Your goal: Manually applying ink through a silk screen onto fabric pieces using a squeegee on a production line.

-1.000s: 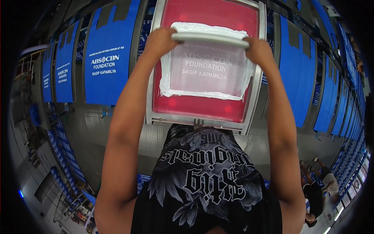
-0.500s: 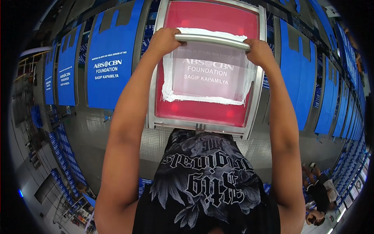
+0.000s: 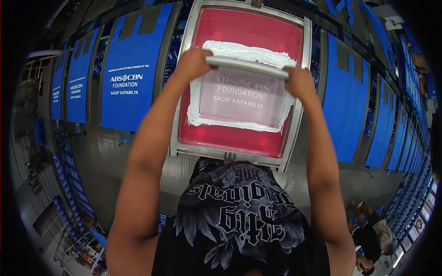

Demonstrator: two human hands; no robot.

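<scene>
A screen-printing frame point(image 3: 291, 51) with red mesh and a metal border lies in front of me. Thick white ink point(image 3: 248, 49) rings its pale rectangular stencil area point(image 3: 244, 112), which carries white lettering. My left hand point(image 3: 194, 63) grips the left end of a long silver squeegee point(image 3: 246, 66) and my right hand point(image 3: 298, 83) grips its right end. The squeegee lies across the upper part of the stencil area, just below the top band of ink. Fingers of both hands are closed round it, partly hidden.
Rows of blue printed bag pieces point(image 3: 122, 106) lie on dark boards along both sides, one nearest on the right point(image 3: 345, 119). My black patterned shirt point(image 3: 239, 207) fills the bottom middle. At the lower right are other people point(image 3: 368, 239).
Both hands and the squeegee have come down toward me since the earlier frames. The frame sits slightly lower in view than in the half-second-earlier picture, with the side panels shifted too.
</scene>
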